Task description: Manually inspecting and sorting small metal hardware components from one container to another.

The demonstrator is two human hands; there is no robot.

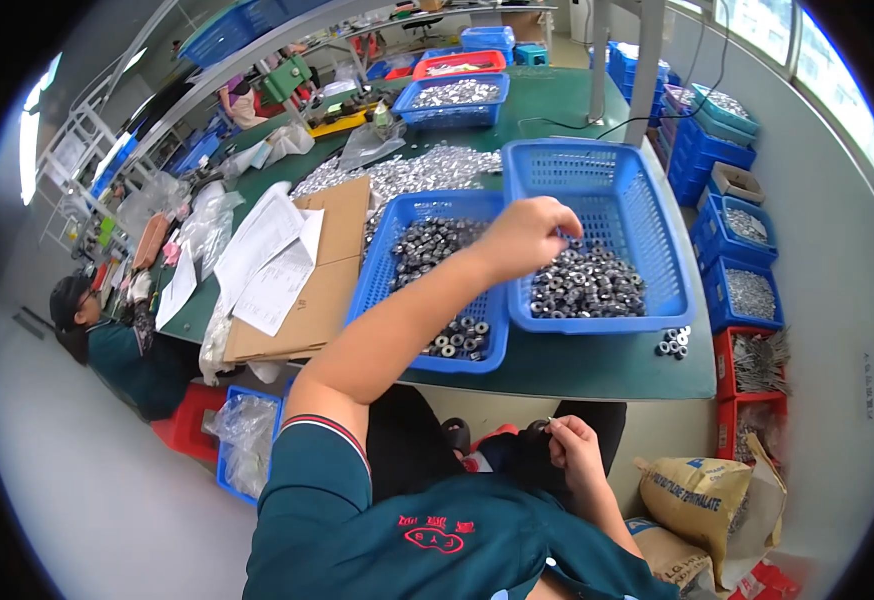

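black-and-silver ring-shaped parts (589, 285) lie heaped in the near end of the right blue basket (597, 325), on the green table (577, 370). being round and jumbled, they show no common long axis. the left hand (529, 238) is the nearer one, above the far left edge of the heap, which lies below it and toward the wearer. its fingers are curled inward; whether they hold anything cannot be told. the right hand (577, 450) is low by the lap, thumb and finger pinched on a small pale piece (550, 420), kind unclear; the basket's front wall and the table edge stand between it and the heap. the left forearm crosses above the left blue basket (362, 310), partly hiding similar parts there. loose rings (672, 345) lie just beside the right basket's near corner. beyond are silvery parts (407, 175); leftward, cardboard (350, 240) and papers (272, 255).
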